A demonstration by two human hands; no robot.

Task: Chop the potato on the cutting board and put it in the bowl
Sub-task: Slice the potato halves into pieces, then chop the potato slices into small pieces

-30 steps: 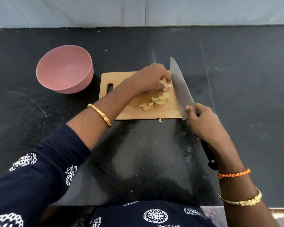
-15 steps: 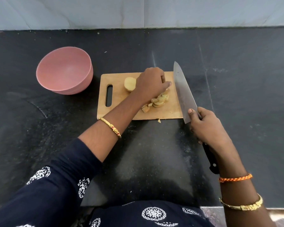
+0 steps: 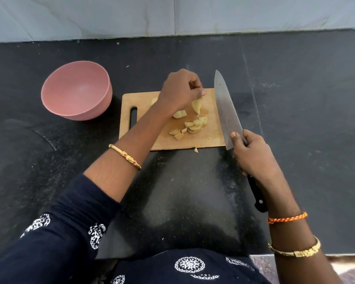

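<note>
Item: wooden cutting board (image 3: 210, 138), being kept flat on the dark countertop (image 3: 295, 99), its handle slot (image 3: 133, 117) being turned to the left. Item: potato wedge (image 3: 196, 105), pale, being pinched at its top between the thumb and fingertips of the left hand (image 3: 179, 92); the wedge is being held upright over the middle of the board, and whether its lower tip is touching the wood cannot be told. Item: larger potato piece (image 3: 179, 114), being left on the board just beside the wedge and partly hidden by the left wrist. Item: chopped potato pieces (image 3: 190, 127), being kept in a loose pile on the near half of the board; one stray bit (image 3: 196, 150) is lying on the countertop just off the near edge. Item: knife (image 3: 226, 107), being gripped by the right hand (image 3: 252, 156), whose fingers are being curled round the black handle with the thumb pressed to the blade's heel; the blade is being held along the board's right edge, tip pointing far. Item: pink bowl (image 3: 94, 111), being kept on the countertop to the left of the board, a little apart from it, with nothing visible inside.
</note>
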